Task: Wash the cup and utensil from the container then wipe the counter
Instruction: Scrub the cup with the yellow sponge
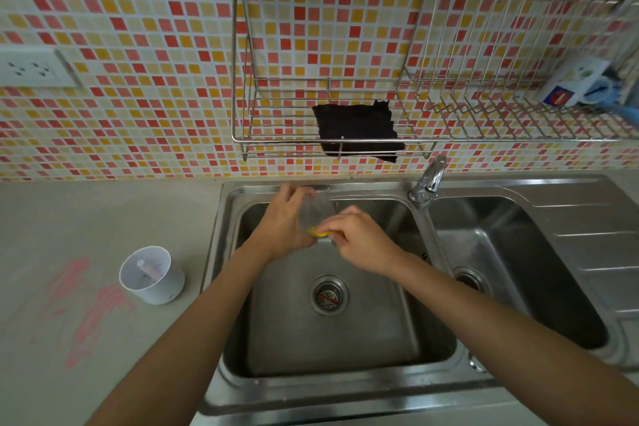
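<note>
Hands together over the left basin of the steel double sink (345,360): your left hand (281,221) wraps around a clear, thin-walled cup (316,213), tilted, its outline blurred, fingers curled on its far side. Your right hand (361,240) pinches a small yellow sponge (318,232) against the cup's lower end, fingertips closed on it; the two hands nearly touch there. Below them sits a round perforated drain strainer (329,295), with something thin and red lying across it. Brushed metal basin, rounded corners, dull sheen. Chrome faucet (428,183) stands on the divider between the basins, spout curved; can't tell if water runs. White cylindrical container (152,275), smooth plastic-looking, stands upright on the grey matte counter (86,218) just left of the sink; inside it lies a pale utensil (148,270), slim, too blurred to name its kind. Pink streaky smears (90,308) mark the counter left of the container, in front of it too. On the mosaic wall of small red, orange and cream square tiles hangs a wire rack (345,142); a dark, ragged-edged cloth (359,131) drapes over its front rail. At the rack's far right sits a white printed mug (574,83), lying tilted. White socket plate (33,67) on the wall at far left.
</note>
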The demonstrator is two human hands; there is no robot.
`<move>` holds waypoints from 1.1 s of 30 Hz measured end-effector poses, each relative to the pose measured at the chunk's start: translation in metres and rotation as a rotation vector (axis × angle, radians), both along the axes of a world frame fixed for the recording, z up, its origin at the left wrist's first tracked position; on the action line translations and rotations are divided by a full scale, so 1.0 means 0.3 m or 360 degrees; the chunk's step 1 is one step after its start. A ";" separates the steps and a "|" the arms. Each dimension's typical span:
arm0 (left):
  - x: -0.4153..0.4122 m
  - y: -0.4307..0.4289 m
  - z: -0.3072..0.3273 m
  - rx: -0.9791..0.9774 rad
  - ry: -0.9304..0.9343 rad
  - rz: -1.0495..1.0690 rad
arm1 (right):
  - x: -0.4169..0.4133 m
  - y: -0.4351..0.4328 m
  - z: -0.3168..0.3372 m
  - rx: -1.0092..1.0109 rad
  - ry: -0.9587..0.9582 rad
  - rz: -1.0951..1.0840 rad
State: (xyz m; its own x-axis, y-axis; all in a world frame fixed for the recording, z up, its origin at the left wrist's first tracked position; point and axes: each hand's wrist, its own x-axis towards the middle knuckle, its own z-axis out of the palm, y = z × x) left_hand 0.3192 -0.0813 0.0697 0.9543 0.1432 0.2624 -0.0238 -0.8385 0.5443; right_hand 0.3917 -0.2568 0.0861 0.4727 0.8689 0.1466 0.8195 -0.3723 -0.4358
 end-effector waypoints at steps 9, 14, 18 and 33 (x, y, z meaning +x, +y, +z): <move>-0.021 -0.011 0.013 -0.0055 0.0103 -0.0100 | 0.015 -0.040 -0.025 0.0111 -0.0548 0.0096; -0.040 -0.021 -0.027 -0.0064 0.0178 -0.0104 | -0.015 -0.047 -0.066 -0.0017 -0.0043 0.0037; -0.045 -0.048 -0.016 -0.0133 0.0300 -0.0148 | 0.027 -0.072 -0.049 -0.0028 -0.0537 0.0176; -0.102 0.007 0.016 -0.0156 0.0218 0.0173 | -0.026 -0.095 0.070 0.0536 0.0089 -0.0409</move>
State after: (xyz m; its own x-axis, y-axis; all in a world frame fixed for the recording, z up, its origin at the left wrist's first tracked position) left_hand 0.2885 -0.0792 0.0745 0.9576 0.2659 0.1109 0.1439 -0.7748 0.6156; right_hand 0.3838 -0.2852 0.1070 0.6830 0.6296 0.3702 0.6901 -0.3904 -0.6093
